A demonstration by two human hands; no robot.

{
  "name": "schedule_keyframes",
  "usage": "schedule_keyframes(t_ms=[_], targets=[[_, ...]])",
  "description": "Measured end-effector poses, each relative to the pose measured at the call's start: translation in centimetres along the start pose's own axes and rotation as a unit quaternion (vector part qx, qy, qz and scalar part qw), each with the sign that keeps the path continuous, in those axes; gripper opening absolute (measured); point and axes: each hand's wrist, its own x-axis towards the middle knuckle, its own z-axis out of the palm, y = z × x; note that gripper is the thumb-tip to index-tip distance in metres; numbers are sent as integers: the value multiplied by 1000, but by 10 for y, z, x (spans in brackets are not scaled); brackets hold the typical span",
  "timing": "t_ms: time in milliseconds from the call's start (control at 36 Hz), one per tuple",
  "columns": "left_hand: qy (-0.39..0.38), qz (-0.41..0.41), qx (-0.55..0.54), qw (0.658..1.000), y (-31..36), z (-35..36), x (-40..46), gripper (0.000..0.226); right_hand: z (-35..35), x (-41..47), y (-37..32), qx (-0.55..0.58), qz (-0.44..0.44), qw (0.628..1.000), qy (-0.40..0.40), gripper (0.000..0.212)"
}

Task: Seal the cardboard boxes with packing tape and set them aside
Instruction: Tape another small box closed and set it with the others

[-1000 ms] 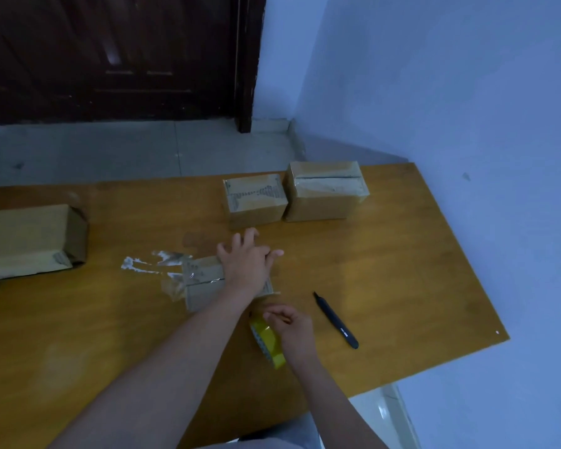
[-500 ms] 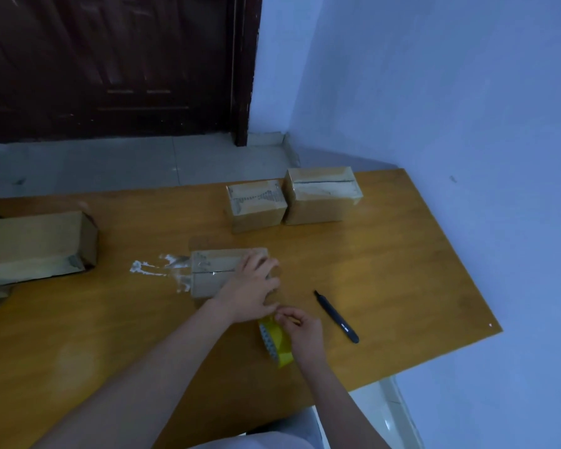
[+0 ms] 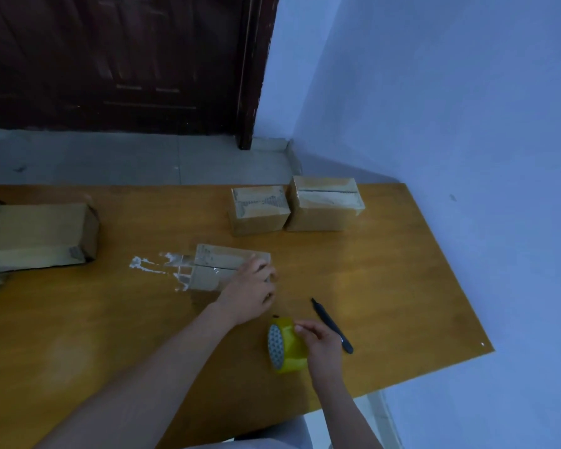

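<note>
Box (image 3: 222,266), mid-table (image 3: 402,270): left hand (image 3: 250,294) grips its right end, fingers curled. Tape roll (image 3: 285,345) (yellow, on edge) just nearer: right hand (image 3: 321,343) holds it, fingers curled.

We look from our head-worn camera, forward and steeply down at the wooden table (image 3: 386,270), quite near; far beyond stands a door (image 3: 117,59).
</note>
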Motion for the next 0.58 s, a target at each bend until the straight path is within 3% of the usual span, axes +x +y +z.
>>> schedule_keyframes(t_ms=[56, 194, 306, 472, 583], targets=[[21, -14, 18, 1000, 6, 2, -3, 8, 0, 0, 0, -5, -2, 1000, -3, 13], [28, -63, -8, 998, 20, 1, -4, 61, 2, -3, 1, -20, -14, 1000, -13, 16], [32, -92, -43, 994, 22, -2, -7, 61, 3, -5, -1, -18, -19, 1000, -12, 16], [18, -54, -39, 998, 21, -13, -36, 49, -4, -1, -2, 2, -32, 999, 20, 19], [36, -15, -110, 993, 14, -19, -53, 42, -10, 6, 3, 16, -40, 998, 51, 21]])
